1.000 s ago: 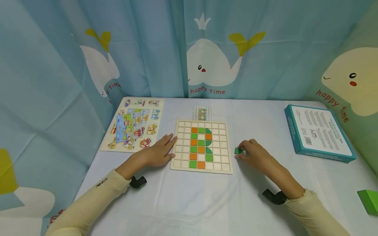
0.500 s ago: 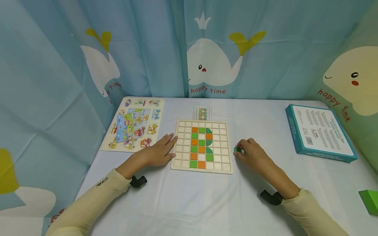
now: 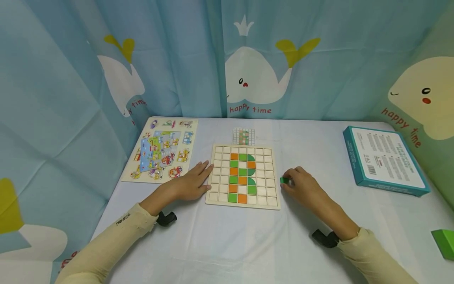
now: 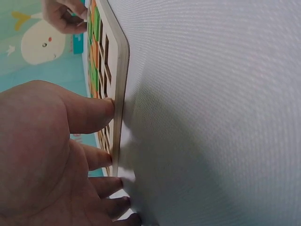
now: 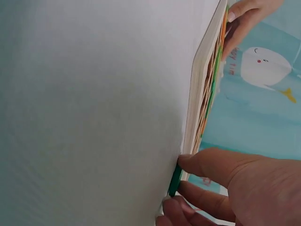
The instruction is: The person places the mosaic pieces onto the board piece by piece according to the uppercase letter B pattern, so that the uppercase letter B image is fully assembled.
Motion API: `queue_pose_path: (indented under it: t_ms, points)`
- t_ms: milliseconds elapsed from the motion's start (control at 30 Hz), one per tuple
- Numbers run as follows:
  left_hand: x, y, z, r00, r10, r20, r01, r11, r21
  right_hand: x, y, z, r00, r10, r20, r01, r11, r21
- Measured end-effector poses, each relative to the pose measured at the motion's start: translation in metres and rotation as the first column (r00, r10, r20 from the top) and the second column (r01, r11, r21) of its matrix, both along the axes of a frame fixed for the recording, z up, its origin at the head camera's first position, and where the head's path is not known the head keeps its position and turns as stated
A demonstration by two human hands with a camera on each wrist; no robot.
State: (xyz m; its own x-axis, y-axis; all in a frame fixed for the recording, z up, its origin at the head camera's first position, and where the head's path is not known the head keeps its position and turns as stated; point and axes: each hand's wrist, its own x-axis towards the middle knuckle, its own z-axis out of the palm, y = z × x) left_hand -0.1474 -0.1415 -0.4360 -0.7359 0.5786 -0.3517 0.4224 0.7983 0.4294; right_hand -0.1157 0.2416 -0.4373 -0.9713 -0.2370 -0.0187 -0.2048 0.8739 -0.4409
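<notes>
A wooden grid board (image 3: 260, 183) lies on the white table, with orange and green tiles set in its middle columns. My left hand (image 3: 191, 183) touches the board's left edge with fingers spread; in the left wrist view the thumb (image 4: 96, 115) presses on its rim. Just right of the board, my right hand (image 3: 304, 186) pinches a green tile (image 3: 283, 180) between thumb and fingers. In the right wrist view the green tile (image 5: 175, 180) stands edge-on at the fingertips, close to the board's side; its full shape is hidden.
A small pattern card (image 3: 236, 136) lies behind the board. To the left is a vehicle picture puzzle board (image 3: 193, 124) with a picture card (image 3: 146, 157) on it. A teal box (image 3: 386, 157) lies at right, and a green block (image 3: 441, 242) near the right edge.
The right hand and the green tile have shifted very slightly left, and the tile has turned a little in the fingers. The left hand and the board look unmoved.
</notes>
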Motion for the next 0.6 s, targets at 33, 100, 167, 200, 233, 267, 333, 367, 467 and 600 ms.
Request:
queue_pose_path:
  t_ms: [33, 100, 167, 200, 233, 267, 333, 367, 467, 600]
  points:
    - [0.000, 0.000, 0.000, 1.000, 0.000, 0.000, 0.000, 1.000, 0.000, 0.000, 0.001, 0.000, 1.000, 0.006, -0.006, -0.006, 1.000, -0.001]
    - [0.000, 0.000, 0.000, 1.000, -0.001, -0.001, 0.001, 1.000, 0.001, -0.001, 0.002, 0.002, 1.000, 0.012, -0.016, -0.013, 1.000, -0.006]
    - [0.000, 0.000, 0.000, 1.000, -0.001, -0.002, 0.001, 1.000, 0.004, 0.000, 0.004, 0.004, 1.000, 0.017, -0.026, -0.018, 1.000, -0.020]
    - [-0.001, 0.000, -0.001, 1.000, -0.001, -0.003, 0.001, 1.000, 0.003, 0.000, 0.004, 0.005, 0.999, 0.020, -0.031, -0.021, 0.999, -0.029]
    - [-0.001, 0.000, -0.001, 1.000, 0.000, -0.004, 0.000, 1.000, 0.001, 0.000, 0.004, 0.006, 0.999, 0.022, -0.032, -0.023, 0.999, -0.041]
    - [-0.001, 0.000, -0.001, 1.000, 0.000, -0.005, 0.000, 1.000, 0.003, 0.000, 0.004, 0.008, 0.999, 0.024, -0.031, -0.026, 0.998, -0.052]
    - [-0.001, 0.000, -0.001, 1.000, 0.001, -0.002, -0.001, 1.000, 0.001, 0.002, 0.002, 0.010, 0.999, 0.035, -0.026, -0.037, 0.996, -0.076]
    - [-0.001, 0.000, -0.001, 1.000, 0.000, -0.001, 0.000, 1.000, -0.003, 0.003, 0.000, 0.011, 0.999, 0.043, -0.024, -0.045, 0.996, -0.083]
    - [-0.001, 0.000, 0.000, 1.000, -0.003, 0.005, 0.003, 1.000, -0.007, 0.008, -0.010, 0.012, 0.997, 0.076, -0.023, -0.078, 0.993, -0.089]
    - [-0.001, 0.000, 0.000, 1.000, -0.004, 0.005, 0.004, 1.000, -0.003, 0.018, -0.028, 0.009, 0.988, 0.145, -0.047, -0.149, 0.986, -0.082]
